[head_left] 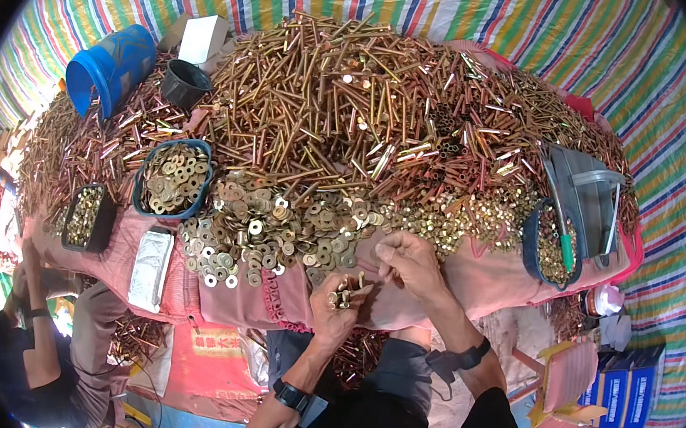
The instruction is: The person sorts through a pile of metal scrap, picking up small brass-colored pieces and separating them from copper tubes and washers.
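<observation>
My left hand point(334, 308) is closed around a small bunch of brass bolts point(346, 292) at the near edge of the pink cloth-covered table point(484, 278). My right hand point(406, 262) hovers just to its right, fingers pinched together at the tip of that bunch. Just beyond both hands lies a spread of brass washers point(269, 226). To the right of the washers sits a heap of small brass nuts point(460, 217). A big pile of long brass bolts and tubes point(348, 105) covers the table behind them.
A blue tray of washers point(174, 177) and a dark tray of small parts point(86, 216) stand at the left. A blue bucket point(106, 67) and black cup point(184, 82) lie at the back. A grey basket point(584, 197) sits right. Another person point(39, 346) sits at left.
</observation>
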Demonstrator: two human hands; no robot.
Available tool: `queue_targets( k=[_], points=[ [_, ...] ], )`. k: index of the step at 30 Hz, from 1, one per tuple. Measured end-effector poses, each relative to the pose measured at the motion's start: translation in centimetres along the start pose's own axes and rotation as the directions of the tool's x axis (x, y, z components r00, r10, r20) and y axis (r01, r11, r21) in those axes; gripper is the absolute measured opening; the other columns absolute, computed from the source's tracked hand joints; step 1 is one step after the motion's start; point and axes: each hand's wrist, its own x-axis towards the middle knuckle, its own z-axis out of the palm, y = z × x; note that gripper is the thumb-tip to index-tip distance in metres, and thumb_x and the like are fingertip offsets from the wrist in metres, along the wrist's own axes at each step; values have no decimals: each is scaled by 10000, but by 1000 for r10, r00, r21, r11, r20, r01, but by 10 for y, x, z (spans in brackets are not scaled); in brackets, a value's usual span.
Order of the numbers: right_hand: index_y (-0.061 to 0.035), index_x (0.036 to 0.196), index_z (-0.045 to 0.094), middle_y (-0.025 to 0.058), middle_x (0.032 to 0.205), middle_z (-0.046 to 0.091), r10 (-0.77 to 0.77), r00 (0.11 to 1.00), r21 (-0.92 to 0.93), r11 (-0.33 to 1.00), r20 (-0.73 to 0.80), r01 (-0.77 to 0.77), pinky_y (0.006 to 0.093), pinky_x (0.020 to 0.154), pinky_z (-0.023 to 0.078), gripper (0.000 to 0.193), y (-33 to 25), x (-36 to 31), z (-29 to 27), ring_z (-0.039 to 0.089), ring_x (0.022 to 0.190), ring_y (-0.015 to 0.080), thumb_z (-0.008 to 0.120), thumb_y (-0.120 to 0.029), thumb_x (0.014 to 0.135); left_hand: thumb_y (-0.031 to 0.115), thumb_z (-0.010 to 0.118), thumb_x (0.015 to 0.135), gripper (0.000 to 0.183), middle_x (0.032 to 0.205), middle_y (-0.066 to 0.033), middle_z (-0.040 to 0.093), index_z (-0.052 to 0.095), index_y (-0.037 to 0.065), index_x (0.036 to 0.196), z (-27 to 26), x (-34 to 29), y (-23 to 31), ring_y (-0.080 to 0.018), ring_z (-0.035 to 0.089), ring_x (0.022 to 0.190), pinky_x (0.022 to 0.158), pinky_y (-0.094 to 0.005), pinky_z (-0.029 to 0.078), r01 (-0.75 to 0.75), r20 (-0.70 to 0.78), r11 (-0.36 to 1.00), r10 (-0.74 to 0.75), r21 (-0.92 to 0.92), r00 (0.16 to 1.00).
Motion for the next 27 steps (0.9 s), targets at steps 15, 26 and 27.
queue_targets(
  k=[15,26,27],
  points=[
    [3,1070,691,111,992,694,-550,831,-821,513,-88,252,363,710,564,139,-27,-31,-17,698,855,206,721,-105,988,63,843,860,181,851,-106,668,709,-4,960,-3,-6,-17,-210,660,753,693,-333,511,-34,-4,997,34,66,999],
    [-58,1063,709,183,1285,622,-549,821,-987,-114,155,110,514,877,563,185,-60,33,-121,631,1118,393,732,-66,879,-30,719,915,126,898,-4,647,659,-12,1024,-4,-7,-9,-76,582,773,695,-246,472,78,57,987,-71,-137,996],
    [-51,1064,695,169,1208,666,-621,760,-982,-118,191,150,479,855,570,170,-65,31,-116,665,1050,360,745,-89,906,-39,706,920,129,906,1,651,653,-12,1035,-4,-7,-9,-71,582,777,697,-237,472,80,73,974,-66,-211,995]
  ],
)
